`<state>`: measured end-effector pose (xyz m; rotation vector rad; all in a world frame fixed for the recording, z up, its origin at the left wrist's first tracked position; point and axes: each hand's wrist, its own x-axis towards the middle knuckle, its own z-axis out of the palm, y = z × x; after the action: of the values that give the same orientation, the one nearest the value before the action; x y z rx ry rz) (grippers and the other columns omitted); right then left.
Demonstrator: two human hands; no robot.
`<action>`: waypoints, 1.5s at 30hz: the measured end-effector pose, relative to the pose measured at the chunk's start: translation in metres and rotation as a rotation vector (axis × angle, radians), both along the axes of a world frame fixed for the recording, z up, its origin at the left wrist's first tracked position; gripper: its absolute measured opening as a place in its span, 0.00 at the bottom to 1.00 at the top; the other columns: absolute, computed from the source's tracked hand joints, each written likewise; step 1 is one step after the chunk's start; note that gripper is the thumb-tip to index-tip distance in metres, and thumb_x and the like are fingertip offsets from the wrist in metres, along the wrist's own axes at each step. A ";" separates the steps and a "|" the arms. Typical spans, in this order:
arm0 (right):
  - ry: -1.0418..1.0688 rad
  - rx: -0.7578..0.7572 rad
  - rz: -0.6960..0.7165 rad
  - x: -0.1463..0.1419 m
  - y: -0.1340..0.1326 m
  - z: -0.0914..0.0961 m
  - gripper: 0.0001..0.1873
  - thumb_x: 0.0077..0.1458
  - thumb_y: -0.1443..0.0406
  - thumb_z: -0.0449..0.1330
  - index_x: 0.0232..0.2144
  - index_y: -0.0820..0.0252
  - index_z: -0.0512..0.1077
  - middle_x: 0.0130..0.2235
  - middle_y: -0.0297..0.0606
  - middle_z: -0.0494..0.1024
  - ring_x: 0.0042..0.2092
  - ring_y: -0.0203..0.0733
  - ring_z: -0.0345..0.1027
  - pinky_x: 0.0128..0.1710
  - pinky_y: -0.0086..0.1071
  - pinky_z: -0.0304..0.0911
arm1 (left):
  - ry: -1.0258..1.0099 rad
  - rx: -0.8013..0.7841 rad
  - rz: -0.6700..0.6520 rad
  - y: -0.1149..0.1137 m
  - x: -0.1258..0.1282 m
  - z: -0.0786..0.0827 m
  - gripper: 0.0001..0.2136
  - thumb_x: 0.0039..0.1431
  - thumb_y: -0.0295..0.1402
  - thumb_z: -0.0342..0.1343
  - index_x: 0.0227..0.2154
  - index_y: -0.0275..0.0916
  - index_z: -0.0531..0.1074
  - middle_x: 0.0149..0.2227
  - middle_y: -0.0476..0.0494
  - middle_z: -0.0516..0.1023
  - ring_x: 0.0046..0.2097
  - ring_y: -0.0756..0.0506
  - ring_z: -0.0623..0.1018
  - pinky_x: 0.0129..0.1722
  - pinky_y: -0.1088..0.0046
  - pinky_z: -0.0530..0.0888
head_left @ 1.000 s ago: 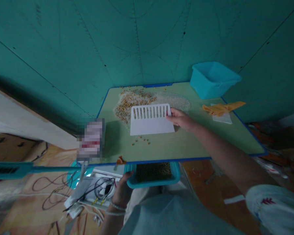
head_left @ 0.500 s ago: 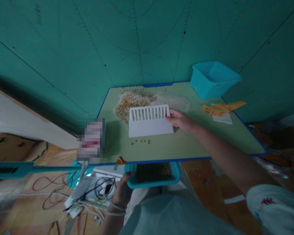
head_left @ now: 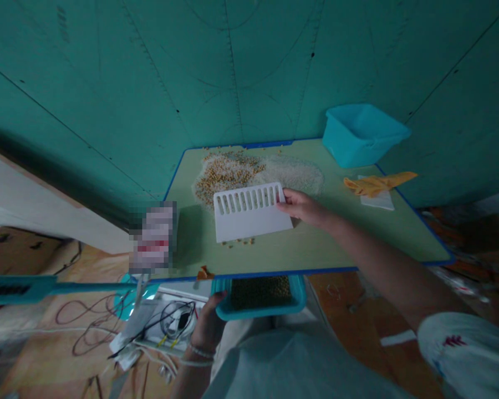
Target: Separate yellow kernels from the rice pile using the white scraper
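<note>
My right hand (head_left: 299, 206) grips the right end of a white slotted board (head_left: 251, 221), which has a row of long openings along its far edge. It stands tilted over the table, in front of a spread of yellow beans (head_left: 224, 172) and white grains (head_left: 293, 173). Several loose beans (head_left: 245, 241) lie by the board's near edge. Below the table's front edge, my left hand (head_left: 210, 321) is closed on the left rim of a turquoise basin (head_left: 266, 315). Dark green grains and some yellow beans fill the basin.
A turquoise bin (head_left: 360, 138) stands at the table's back right corner, beside a crumpled orange cloth (head_left: 378, 184) on a white sheet. A blurred-out box (head_left: 153, 235) is at the left edge. Cables (head_left: 87, 321) lie on the floor at left. A green wall (head_left: 249, 72) rises behind.
My right hand has drawn the white board slightly toward me and left, tilting its left end nearer. My left hand and the basin have stayed in place.
</note>
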<state>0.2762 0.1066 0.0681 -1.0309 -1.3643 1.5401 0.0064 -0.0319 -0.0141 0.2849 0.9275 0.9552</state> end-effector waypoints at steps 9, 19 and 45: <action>-0.018 -0.006 0.009 0.000 -0.001 0.000 0.10 0.47 0.68 0.57 0.36 0.62 0.66 0.31 0.34 0.72 0.31 0.34 0.65 0.31 0.29 0.61 | 0.023 -0.007 0.014 -0.002 -0.003 -0.002 0.13 0.49 0.27 0.53 0.37 0.37 0.77 0.36 0.46 0.83 0.47 0.40 0.76 0.50 0.63 0.68; -0.010 -0.048 -0.004 -0.001 -0.002 0.003 0.09 0.46 0.69 0.57 0.34 0.62 0.66 0.29 0.32 0.71 0.29 0.33 0.63 0.29 0.28 0.58 | 0.013 -0.006 0.002 -0.002 -0.001 0.002 0.12 0.50 0.27 0.52 0.37 0.38 0.77 0.35 0.47 0.84 0.46 0.41 0.76 0.50 0.64 0.69; -0.024 -0.034 0.027 0.000 -0.002 0.001 0.10 0.45 0.67 0.58 0.33 0.61 0.65 0.28 0.32 0.70 0.29 0.33 0.63 0.28 0.27 0.58 | 0.017 -0.008 0.016 0.000 0.002 0.007 0.11 0.47 0.27 0.55 0.35 0.38 0.78 0.33 0.47 0.84 0.47 0.39 0.75 0.50 0.64 0.69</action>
<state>0.2758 0.1048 0.0695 -1.0587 -1.3784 1.5805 0.0087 -0.0314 -0.0075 0.2799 0.9504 0.9653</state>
